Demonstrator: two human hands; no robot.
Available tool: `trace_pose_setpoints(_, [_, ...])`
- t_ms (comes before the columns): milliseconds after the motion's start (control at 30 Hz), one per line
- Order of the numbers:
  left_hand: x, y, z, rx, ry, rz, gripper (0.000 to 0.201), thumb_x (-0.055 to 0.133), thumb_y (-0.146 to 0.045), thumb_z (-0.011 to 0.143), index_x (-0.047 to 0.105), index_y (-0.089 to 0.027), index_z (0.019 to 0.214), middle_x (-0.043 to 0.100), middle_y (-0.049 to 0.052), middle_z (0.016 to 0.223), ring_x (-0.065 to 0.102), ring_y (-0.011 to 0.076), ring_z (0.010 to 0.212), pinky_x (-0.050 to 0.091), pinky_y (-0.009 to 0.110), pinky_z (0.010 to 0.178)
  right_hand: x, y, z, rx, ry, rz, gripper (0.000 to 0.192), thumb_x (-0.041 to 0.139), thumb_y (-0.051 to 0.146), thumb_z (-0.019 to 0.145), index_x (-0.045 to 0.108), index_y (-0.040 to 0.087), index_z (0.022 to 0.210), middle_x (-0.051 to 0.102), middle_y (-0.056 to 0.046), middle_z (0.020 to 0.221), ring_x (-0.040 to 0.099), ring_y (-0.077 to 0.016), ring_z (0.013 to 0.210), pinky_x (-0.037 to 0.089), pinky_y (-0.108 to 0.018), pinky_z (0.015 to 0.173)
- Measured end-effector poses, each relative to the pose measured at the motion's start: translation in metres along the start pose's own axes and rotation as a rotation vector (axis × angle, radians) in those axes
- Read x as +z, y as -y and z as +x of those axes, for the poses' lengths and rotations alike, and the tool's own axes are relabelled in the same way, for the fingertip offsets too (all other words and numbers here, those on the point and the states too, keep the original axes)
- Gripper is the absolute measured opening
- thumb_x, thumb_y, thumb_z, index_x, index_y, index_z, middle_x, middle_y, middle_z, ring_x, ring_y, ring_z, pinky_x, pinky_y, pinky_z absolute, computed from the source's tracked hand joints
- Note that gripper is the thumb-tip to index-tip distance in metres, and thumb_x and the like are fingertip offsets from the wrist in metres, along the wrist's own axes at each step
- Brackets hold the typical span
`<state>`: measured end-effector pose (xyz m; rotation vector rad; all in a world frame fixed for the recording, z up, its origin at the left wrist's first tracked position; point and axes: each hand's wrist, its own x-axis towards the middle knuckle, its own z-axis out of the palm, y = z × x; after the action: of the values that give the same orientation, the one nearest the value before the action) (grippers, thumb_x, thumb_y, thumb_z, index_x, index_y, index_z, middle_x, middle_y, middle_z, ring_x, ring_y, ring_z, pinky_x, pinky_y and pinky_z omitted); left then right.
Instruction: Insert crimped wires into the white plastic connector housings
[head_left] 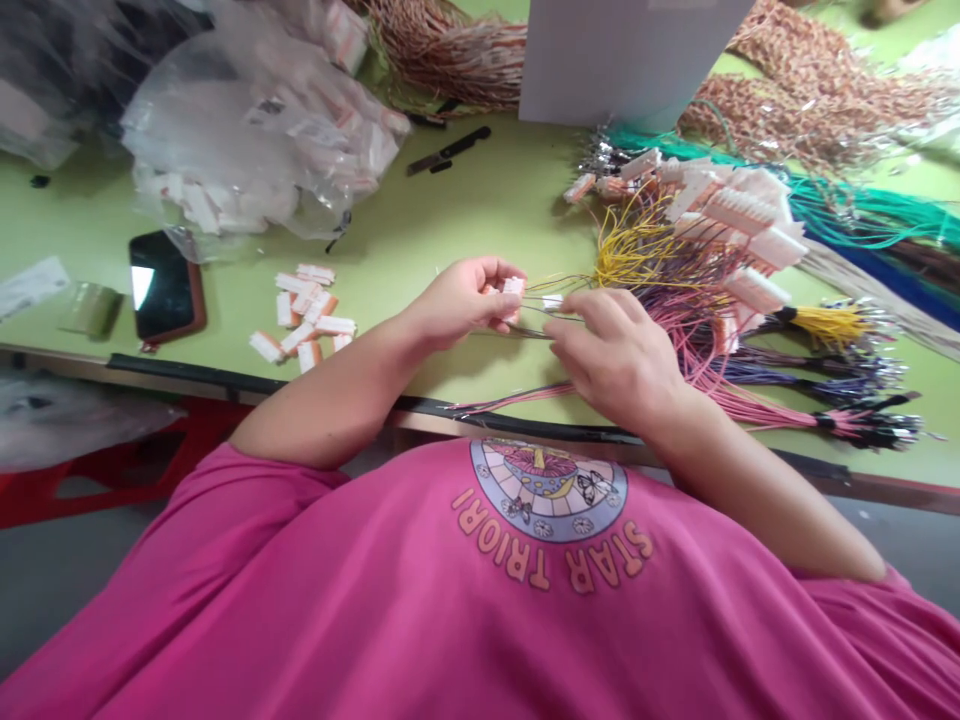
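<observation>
My left hand (469,300) is closed, with thumb and fingers pinching a white and orange connector housing (514,287). Thin wires (536,331) run from that housing to my right hand (622,355), whose bent fingers are closed on them near the fingertips. A small white piece (553,301) shows just beside the right fingertips; its kind I cannot make out. Below the right hand, loose pink and dark wires (517,400) lie along the table's front edge. Left of my hands is a small pile of white and orange connector housings (304,312).
A large heap of wired connectors (742,215) spreads at the right, with yellow wires (630,250) and bundled pink wires (780,408). Behind are a knife (450,152), a grey panel (622,60) and plastic bags (240,120). At left lie a phone (163,285) and a tape roll (91,308).
</observation>
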<state>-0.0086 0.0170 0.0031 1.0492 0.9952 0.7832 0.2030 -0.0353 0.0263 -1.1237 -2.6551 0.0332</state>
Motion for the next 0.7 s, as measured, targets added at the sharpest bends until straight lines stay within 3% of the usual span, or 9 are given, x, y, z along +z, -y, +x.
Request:
trace_pose_setpoints(67, [0.000, 0.000, 0.001, -0.023, -0.003, -0.009, 0.030, 0.073, -0.005, 0.072, 0.060, -0.012, 0.098, 0.062, -0.003, 0.071, 0.058, 0.0056, 0.057, 0.046, 0.018, 0.053, 0.002, 0.004, -0.010, -0.194, 0.104, 0.044, 0.028, 0.045, 0.022, 0.101, 0.069, 0.018, 0.087, 0.066, -0.008, 0.091, 0.048, -0.0189, 0.081, 0.033, -0.033, 0.071])
trace_pose_setpoints(133, [0.002, 0.001, 0.001, -0.032, -0.004, -0.032, 0.029, 0.071, -0.003, 0.074, 0.059, -0.012, 0.099, 0.062, -0.002, 0.073, 0.058, 0.0054, 0.057, 0.046, 0.018, 0.054, 0.011, 0.010, -0.018, -0.297, 0.252, 0.077, 0.026, 0.048, 0.022, 0.101, 0.066, 0.018, 0.082, 0.062, -0.006, 0.084, 0.045, -0.0178, 0.076, 0.032, -0.033, 0.069])
trace_pose_setpoints(233, [0.003, 0.001, 0.000, -0.028, 0.003, -0.081, 0.029, 0.070, -0.002, 0.074, 0.059, -0.012, 0.099, 0.062, -0.002, 0.074, 0.058, 0.0055, 0.056, 0.047, 0.019, 0.054, 0.029, 0.016, -0.021, -0.250, 0.358, 0.081, 0.022, 0.047, 0.018, 0.101, 0.065, 0.016, 0.088, 0.061, -0.006, 0.088, 0.046, -0.0177, 0.076, 0.032, -0.032, 0.068])
trace_pose_setpoints(367, [0.002, 0.000, -0.001, -0.043, 0.006, -0.101, 0.035, 0.070, 0.003, 0.071, 0.060, -0.011, 0.101, 0.062, -0.001, 0.076, 0.059, 0.0057, 0.057, 0.047, 0.019, 0.054, 0.035, 0.015, -0.019, -0.237, 0.386, 0.109, 0.023, 0.043, 0.017, 0.102, 0.063, 0.015, 0.091, 0.063, -0.008, 0.091, 0.049, -0.0184, 0.079, 0.033, -0.032, 0.070])
trace_pose_setpoints(500, [0.003, -0.004, -0.002, -0.071, 0.015, -0.118, 0.038, 0.072, 0.004, 0.068, 0.061, -0.011, 0.102, 0.061, -0.002, 0.076, 0.059, 0.0055, 0.056, 0.047, 0.019, 0.052, 0.020, 0.009, -0.018, -0.137, 0.351, 0.265, 0.026, 0.041, 0.021, 0.102, 0.062, 0.015, 0.088, 0.064, -0.007, 0.085, 0.050, -0.0164, 0.074, 0.036, -0.031, 0.070])
trace_pose_setpoints(600, [0.003, -0.004, -0.003, -0.090, 0.042, -0.150, 0.040, 0.075, 0.001, 0.068, 0.061, -0.011, 0.103, 0.061, -0.002, 0.075, 0.060, 0.0058, 0.057, 0.046, 0.019, 0.052, 0.003, 0.012, -0.012, -0.042, 0.375, 0.520, 0.020, 0.050, 0.027, 0.098, 0.063, 0.013, 0.105, 0.065, -0.004, 0.080, 0.053, -0.0133, 0.067, 0.038, -0.027, 0.065])
trace_pose_setpoints(700, [0.002, -0.002, -0.003, -0.099, 0.083, -0.195, 0.043, 0.080, -0.004, 0.068, 0.060, -0.012, 0.105, 0.062, -0.002, 0.076, 0.061, 0.0061, 0.059, 0.046, 0.018, 0.053, -0.008, 0.023, -0.003, -0.189, 0.401, 0.792, 0.028, 0.059, 0.030, 0.092, 0.063, 0.014, 0.115, 0.067, 0.000, 0.078, 0.056, -0.0109, 0.064, 0.042, -0.024, 0.063])
